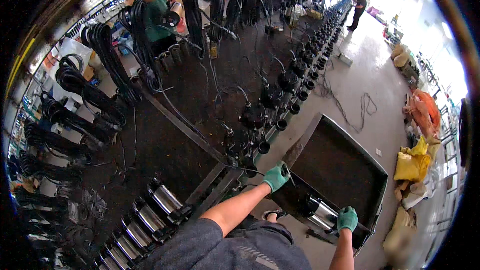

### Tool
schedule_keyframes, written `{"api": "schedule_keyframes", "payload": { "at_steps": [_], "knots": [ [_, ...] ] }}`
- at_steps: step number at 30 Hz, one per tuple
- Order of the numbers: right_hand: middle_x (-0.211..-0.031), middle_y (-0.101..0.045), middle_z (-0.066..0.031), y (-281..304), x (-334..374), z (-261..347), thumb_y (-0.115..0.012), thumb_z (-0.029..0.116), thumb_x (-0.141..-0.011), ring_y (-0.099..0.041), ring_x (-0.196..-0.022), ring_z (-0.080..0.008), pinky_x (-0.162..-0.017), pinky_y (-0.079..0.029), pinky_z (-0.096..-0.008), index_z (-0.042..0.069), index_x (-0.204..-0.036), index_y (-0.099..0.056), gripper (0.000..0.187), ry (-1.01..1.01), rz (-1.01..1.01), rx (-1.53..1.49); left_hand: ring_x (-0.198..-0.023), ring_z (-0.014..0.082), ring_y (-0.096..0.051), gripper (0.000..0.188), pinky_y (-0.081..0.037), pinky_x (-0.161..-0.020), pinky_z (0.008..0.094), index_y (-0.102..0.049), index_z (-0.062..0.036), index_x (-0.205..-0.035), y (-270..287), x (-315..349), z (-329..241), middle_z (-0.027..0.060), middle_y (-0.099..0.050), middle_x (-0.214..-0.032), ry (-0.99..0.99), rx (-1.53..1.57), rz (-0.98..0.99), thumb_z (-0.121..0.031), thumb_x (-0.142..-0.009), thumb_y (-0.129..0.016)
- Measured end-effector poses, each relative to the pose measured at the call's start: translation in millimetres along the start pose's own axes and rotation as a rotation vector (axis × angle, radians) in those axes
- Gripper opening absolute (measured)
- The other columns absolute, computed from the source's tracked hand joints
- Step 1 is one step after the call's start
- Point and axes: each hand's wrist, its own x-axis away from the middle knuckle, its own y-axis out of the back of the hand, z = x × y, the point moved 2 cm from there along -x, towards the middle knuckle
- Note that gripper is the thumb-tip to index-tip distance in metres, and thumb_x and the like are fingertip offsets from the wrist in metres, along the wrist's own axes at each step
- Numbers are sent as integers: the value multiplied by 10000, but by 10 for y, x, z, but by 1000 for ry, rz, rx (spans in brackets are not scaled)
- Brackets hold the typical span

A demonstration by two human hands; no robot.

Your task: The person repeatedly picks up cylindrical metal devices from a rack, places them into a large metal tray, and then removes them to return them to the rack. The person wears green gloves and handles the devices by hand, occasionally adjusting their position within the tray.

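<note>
My left hand, in a green glove, is closed at the corner of a dark tray. A small dark round-ended piece shows at its fingers, beside a thin black cable. Lower right, my right hand, gloved alike, is curled at the end of a shiny metal cylinder with a black end, lying along the tray's near side. Its fingers are closed, but what they grip is hidden; a thin rod sticks out just beyond them.
Several similar metal cylinders line the bench at lower left. Coiled black cables hang along the far rack. Black pump-like units stand in a row along the bench edge. A person stands in the aisle; yellow sacks lie right.
</note>
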Motion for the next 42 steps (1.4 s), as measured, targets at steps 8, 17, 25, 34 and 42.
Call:
{"api": "schedule_keyframes", "payload": {
  "at_steps": [8, 17, 25, 34, 42],
  "knots": [
    [-989, -690, -206, -134, -32, -118, -590, 286, -929, -665, -938, -399, -825, -533, -484, 33, -974, -693, 277, -3, -20, 23, -932, 386, -681, 482, -530, -820, 468, -586, -43, -1198, -241, -188, 116, 185, -710, -998, 45, -12, -19, -356, -867, -743],
    [-948, -686, -184, -67, 0, -74, -626, 283, -912, -666, -893, -394, -801, -530, -481, 56, -923, -685, 235, -51, -18, -9, -1012, 418, -652, 374, -530, -864, 481, -612, -90, -1259, -14, 81, 68, 207, -690, -1112, -108, 47, -31, -222, -913, -665],
    [-932, -677, -197, -100, -15, -71, -622, 266, -913, -658, -879, -403, -782, -523, -488, 51, -901, -680, 223, -38, -47, -32, -966, 401, -674, 313, -546, -825, 455, -631, -109, -1220, 79, 154, 26, 205, -700, -1042, -270, 15, 15, -130, -909, -660],
    [-1069, -676, -206, -5, -23, -15, -555, 344, -958, -640, -991, -418, -846, -513, -503, 55, -1033, -684, 325, 40, 11, -21, -842, 237, -644, 206, -532, -744, 359, -654, -48, -1128, 267, 346, 347, 98, -686, -985, -194, 351, 211, -140, -952, -598],
    [-1028, -683, -169, 2, -15, -23, -541, 342, -962, -662, -949, -400, -812, -532, -509, 80, -959, -671, 292, -101, 43, 6, -761, 75, -594, 226, -495, -645, 246, -681, -44, -1133, 393, 541, 148, -2, -671, -883, 147, 607, 434, -225, -1045, -580]
  ]
}}
